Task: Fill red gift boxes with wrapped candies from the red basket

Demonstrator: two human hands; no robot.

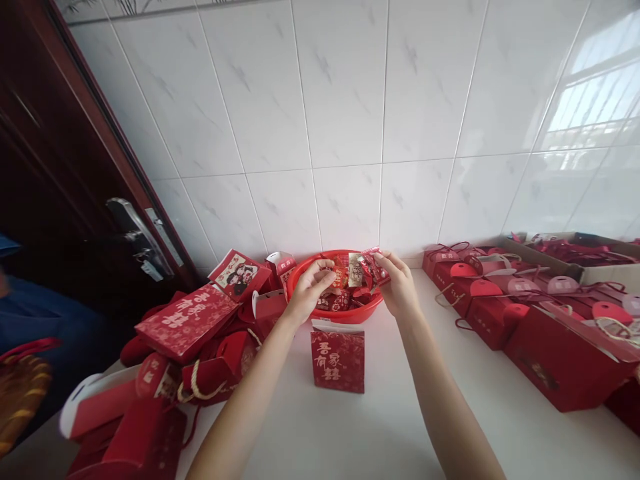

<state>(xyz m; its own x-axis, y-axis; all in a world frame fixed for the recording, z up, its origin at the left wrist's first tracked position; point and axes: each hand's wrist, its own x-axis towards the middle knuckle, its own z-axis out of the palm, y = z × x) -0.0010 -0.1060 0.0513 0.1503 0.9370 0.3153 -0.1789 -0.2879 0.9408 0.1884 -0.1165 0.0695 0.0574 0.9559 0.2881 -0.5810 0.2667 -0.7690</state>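
Note:
A red plastic basket [357, 314] holding several small wrapped candies stands near the tiled wall. Over its left side, my left hand [311, 293] is closed, with a small orange-red candy packet [341, 273] at its fingertips. On the other side, my right hand [399, 283] pinches a shiny red candy packet [373, 265] between thumb and fingers, above the basket's contents. A beige packet [355, 270] shows between the two hands. In front of the basket, a small red gift box [339, 360] with gold characters stands upright, its top flap up.
Red gift boxes [187, 320] with rope handles lie piled at left. Rows of red boxes [495, 310] stand at right, with an open carton [607, 270] of dark red ribbon behind. A dark door [75, 167] and a person's blue clothing [40, 313] are far left.

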